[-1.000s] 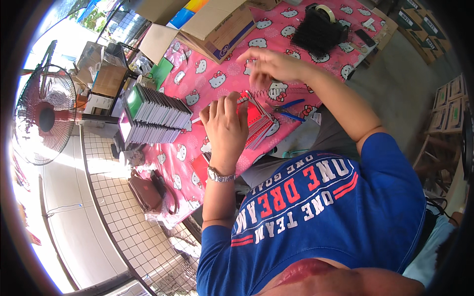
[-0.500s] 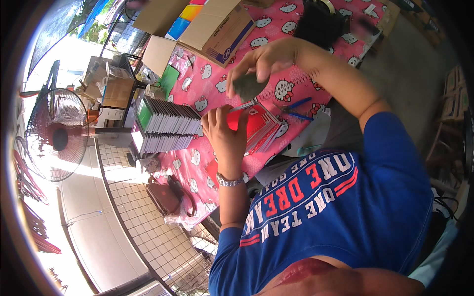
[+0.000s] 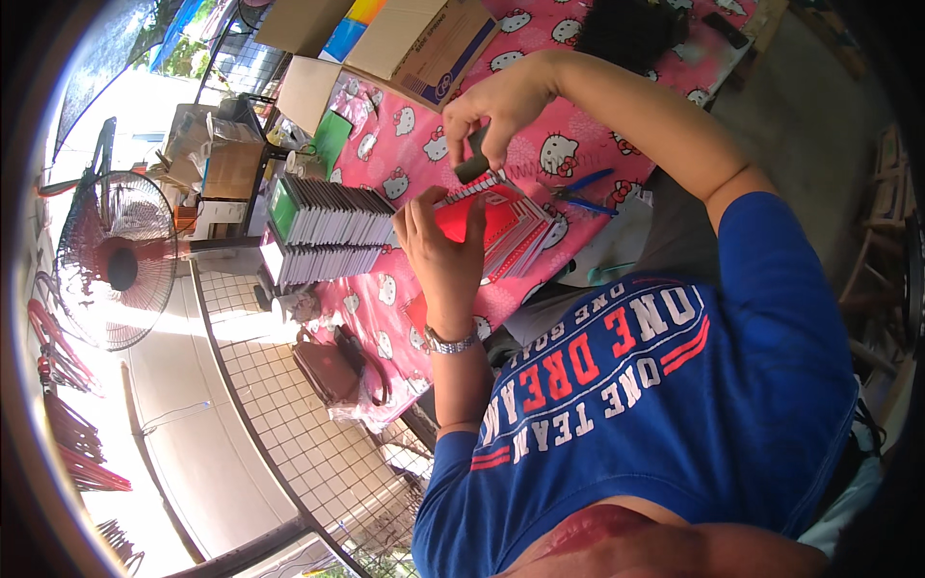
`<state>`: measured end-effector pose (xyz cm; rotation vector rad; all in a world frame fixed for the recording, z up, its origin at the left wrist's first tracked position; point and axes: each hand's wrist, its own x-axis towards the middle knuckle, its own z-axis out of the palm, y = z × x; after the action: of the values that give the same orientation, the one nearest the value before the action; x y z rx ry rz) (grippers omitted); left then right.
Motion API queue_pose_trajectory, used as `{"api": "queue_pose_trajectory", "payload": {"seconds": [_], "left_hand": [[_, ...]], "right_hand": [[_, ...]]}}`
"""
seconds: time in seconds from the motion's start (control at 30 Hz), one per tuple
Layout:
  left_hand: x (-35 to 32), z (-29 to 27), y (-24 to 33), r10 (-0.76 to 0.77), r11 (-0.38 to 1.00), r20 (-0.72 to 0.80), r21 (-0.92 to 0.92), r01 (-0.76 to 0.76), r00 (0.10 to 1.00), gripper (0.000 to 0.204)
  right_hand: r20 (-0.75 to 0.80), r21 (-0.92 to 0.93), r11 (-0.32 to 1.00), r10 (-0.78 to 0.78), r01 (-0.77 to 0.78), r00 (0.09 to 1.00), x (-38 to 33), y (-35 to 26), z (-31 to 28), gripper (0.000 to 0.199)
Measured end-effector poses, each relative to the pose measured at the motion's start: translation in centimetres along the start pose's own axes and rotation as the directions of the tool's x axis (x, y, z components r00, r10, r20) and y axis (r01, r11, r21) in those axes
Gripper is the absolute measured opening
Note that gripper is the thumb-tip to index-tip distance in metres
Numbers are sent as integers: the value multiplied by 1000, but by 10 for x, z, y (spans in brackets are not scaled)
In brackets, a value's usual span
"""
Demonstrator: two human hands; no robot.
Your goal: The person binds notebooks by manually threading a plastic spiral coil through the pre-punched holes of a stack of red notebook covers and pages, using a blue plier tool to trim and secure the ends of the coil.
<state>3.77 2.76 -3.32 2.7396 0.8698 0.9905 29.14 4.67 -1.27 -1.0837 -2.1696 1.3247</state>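
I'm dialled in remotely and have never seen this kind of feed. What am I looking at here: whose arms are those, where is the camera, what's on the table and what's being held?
There is no machine: a person in a blue shirt works with bare hands. The single picture comes from a wide fisheye camera on that person's head, looking down, so straight edges bend near the rim.

The left hand, with a watch at the wrist, presses on a red spiral-bound notebook. The right hand holds a small dark tool against the notebook's wire binding; what kind of tool is too small to tell.

The table wears a pink cartoon-cat tablecloth. On it stand a stack of notebooks to the left, open cardboard boxes at the far side, and blue-handled pliers beside the work. A red standing fan is off to the left on the floor.
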Motion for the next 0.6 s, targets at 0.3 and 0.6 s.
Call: {"api": "queue_pose_trajectory", "payload": {"seconds": [0.3,0.6], "left_hand": [[-6,-18,-28,-238,935,33,-263,239,971,28],[-11,-19,-42,-303,873,161,-349,342,939,18]], "right_hand": [[28,272,962,-33,24,999,14,-16,-8,56],[60,330,932,-180,151,982,40,-2,-8,55]]}}
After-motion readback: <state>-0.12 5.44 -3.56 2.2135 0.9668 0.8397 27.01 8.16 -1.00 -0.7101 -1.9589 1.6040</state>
